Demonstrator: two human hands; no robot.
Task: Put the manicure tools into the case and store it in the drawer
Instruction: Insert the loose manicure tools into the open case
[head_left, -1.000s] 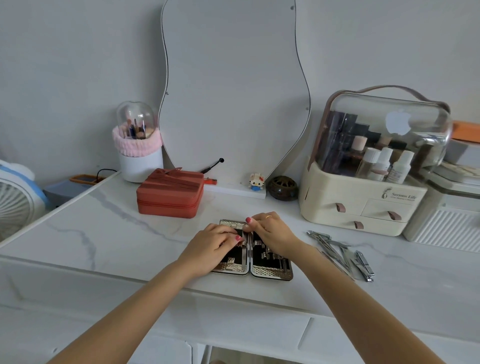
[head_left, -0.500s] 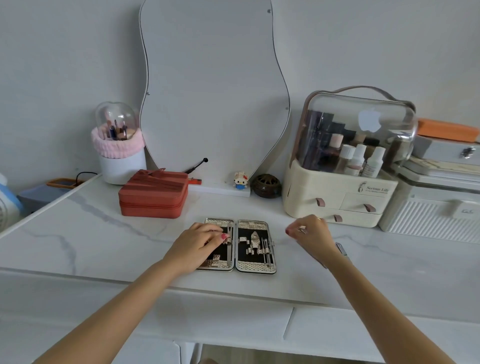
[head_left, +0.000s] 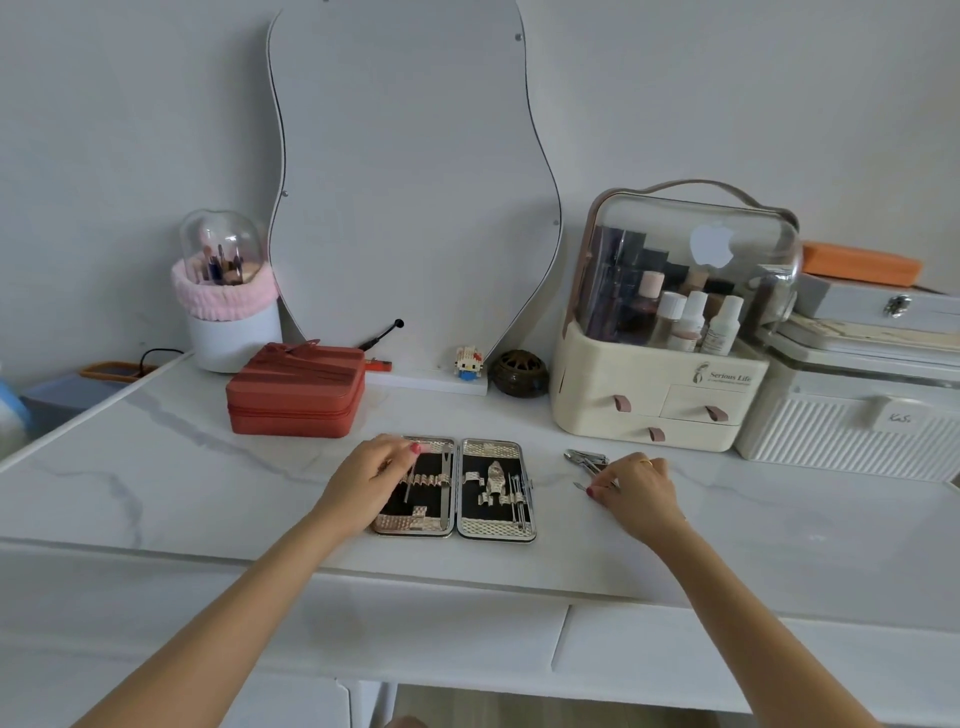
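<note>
A metal manicure case (head_left: 496, 491) lies open flat on the white marble vanity top (head_left: 208, 467), its black lining holding a few tools in silver clips. My left hand (head_left: 371, 475) rests on the case's left half, fingers curled over the lining. To the right, loose manicure tools (head_left: 587, 460) lie in a small pile on the marble. My right hand (head_left: 636, 486) is down on that pile, its fingertips pinched around a thin metal tool whose tip pokes out to the left. Drawer fronts (head_left: 441, 639) run below the vanity's front edge.
Behind the case sit a red zip box (head_left: 296, 389), a brush holder with a pink band (head_left: 228, 306), a wavy mirror (head_left: 410, 182), a small figurine (head_left: 467, 362), a dark round pot (head_left: 519, 371) and a cream cosmetics organiser (head_left: 665, 374). White storage boxes (head_left: 852, 405) stand at the right.
My right hand has left the case and moved right onto the pile of loose tools, closing on one. The left hand stays on the case's left half. The view has shifted right.
</note>
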